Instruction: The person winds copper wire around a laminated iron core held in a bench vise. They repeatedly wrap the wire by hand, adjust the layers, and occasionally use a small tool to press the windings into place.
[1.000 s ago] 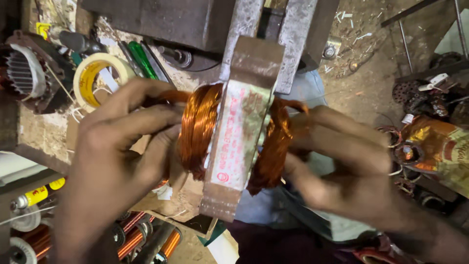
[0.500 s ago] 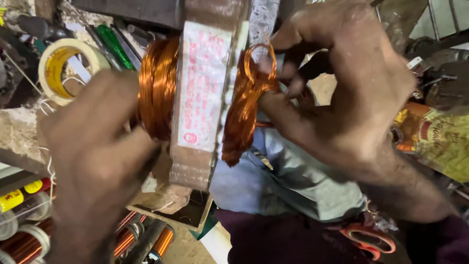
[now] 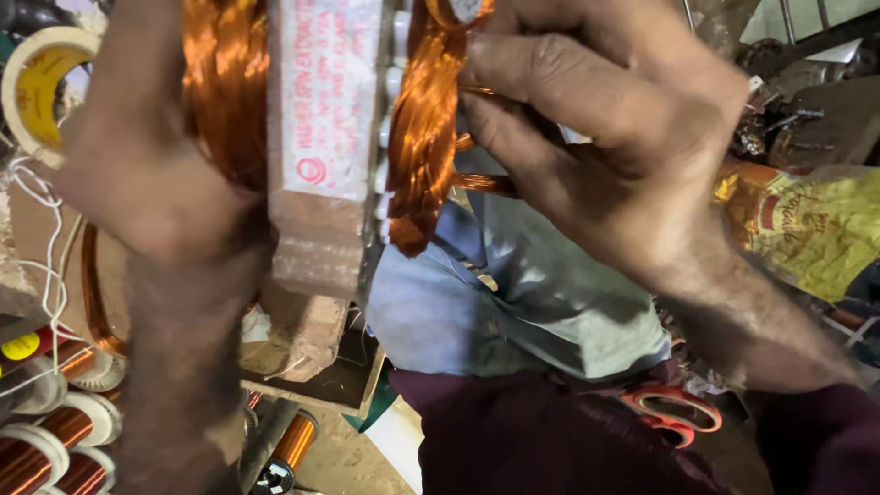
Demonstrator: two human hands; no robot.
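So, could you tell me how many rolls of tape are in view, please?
1: a yellow-cored tape roll at the top left, beside the left hand. Others may be hidden behind the hands.

The left hand [image 3: 137, 174] grips the left copper coil [image 3: 225, 82] of a brown motor core [image 3: 321, 183]. The right hand [image 3: 623, 156] pinches the right copper coil [image 3: 422, 137]. A tape roll [image 3: 32, 87] sits left of the left hand; wire spools [image 3: 55, 440] lie below it, and red-handled scissors [image 3: 674, 412] below the right hand.

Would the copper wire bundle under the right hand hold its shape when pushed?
Probably springy: the copper wire bundle is many thin strands, curved around the block. The right hand fingers press it; strands may splay, and the glossy coating looks scratch-prone.
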